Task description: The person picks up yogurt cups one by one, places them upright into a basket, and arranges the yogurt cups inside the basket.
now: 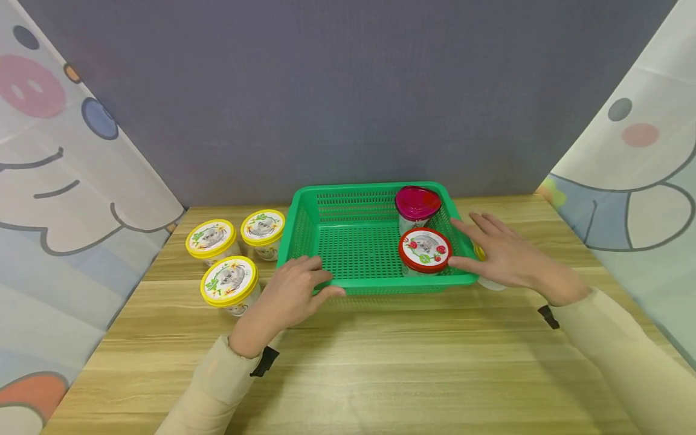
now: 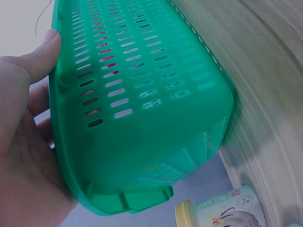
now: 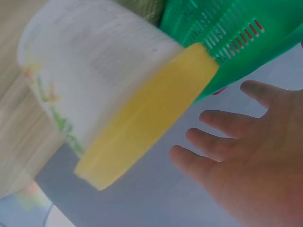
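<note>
My sleeves [image 1: 214, 374] lie nearest in the head view; beyond, the basket [image 1: 353, 248] holds a red-lidded tub [image 1: 425, 249] and a magenta-lidded tub [image 1: 417, 204], three yellow-lidded tubs [image 1: 229, 281] left of it. Left wrist: my left grip [image 2: 23, 142] curls round the basket's rim. Right wrist: my right grip [image 3: 246, 161] spreads wide beside the basket, near another yellow-lidded tub [image 3: 113, 94].

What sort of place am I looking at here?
Probably a small staged tabletop workspace, perhaps indoors, though the wider room isn't visible. A wood-grain table stands before a plain grey backdrop, with cartoon-print hangings on both sides.
</note>
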The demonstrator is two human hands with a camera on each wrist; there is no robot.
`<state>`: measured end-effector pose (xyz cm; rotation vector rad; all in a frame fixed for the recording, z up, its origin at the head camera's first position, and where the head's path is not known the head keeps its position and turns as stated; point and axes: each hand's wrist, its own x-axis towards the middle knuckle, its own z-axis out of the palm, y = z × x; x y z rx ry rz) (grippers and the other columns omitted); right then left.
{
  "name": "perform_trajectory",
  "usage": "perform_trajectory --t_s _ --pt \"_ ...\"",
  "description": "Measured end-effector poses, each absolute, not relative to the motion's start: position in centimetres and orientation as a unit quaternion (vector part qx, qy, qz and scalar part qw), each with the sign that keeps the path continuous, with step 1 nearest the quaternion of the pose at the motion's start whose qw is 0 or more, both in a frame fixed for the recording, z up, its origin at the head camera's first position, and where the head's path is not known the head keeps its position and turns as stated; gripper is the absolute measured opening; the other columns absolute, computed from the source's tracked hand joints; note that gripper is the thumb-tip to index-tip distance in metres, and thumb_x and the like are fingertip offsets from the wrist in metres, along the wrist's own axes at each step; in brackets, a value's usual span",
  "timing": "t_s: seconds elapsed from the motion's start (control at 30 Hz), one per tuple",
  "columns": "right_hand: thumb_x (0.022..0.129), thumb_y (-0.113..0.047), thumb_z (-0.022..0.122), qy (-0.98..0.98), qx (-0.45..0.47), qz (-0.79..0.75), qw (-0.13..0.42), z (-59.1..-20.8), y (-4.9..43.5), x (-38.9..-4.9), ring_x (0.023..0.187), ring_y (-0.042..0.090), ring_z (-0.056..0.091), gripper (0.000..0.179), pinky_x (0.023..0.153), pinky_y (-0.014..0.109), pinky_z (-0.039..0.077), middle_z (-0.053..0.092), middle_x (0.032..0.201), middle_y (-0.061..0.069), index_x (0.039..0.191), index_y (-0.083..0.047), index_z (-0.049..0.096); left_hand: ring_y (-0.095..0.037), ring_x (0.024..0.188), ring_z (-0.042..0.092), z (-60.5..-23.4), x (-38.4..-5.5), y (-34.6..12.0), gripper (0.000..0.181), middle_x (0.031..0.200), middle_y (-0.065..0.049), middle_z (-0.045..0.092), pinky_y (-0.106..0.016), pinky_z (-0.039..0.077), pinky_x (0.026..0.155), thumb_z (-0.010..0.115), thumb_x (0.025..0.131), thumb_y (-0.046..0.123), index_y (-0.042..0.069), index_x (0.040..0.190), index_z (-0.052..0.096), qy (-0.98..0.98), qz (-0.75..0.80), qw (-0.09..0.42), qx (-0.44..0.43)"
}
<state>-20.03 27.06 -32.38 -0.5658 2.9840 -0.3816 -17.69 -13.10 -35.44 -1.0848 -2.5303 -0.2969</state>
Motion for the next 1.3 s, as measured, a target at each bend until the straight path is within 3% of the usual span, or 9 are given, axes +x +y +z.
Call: perform_trajectory --t_s 0.67,1.3 --pt "0.098 -0.056 0.059 0.971 -0.148 -0.178 0.061 -33.2 31.3 -20.1 0.146 0.06 0.009 0.088 0.105 0.079 0.016 0.011 0.162 0.034 0.163 -0.012 0.021 -0.012 0.062 0.033 -35.3 -17.7 -13.1 0.032 0.07 0.007 0.034 -0.031 0.038 0.064 0.074 0.09 0.045 0.014 0.085 0.077 -0.903 -0.11 0.171 -0.379" --pt "0.097 -0.057 0.061 0.979 -0.158 -0.121 0.041 -34.3 32.2 -20.4 0.138 0.063 0.023 0.086 0.101 0.08 0.025 0.026 0.154 0.039 0.158 -0.005 0.031 -0.012 0.062 0.033 -35.3 -17.7 -13.1 0.032 0.07 0.007 0.034 -0.03 0.037 0.063 0.074 0.09 0.045 0.013 0.086 0.077 -0.905 -0.116 0.165 -0.374"
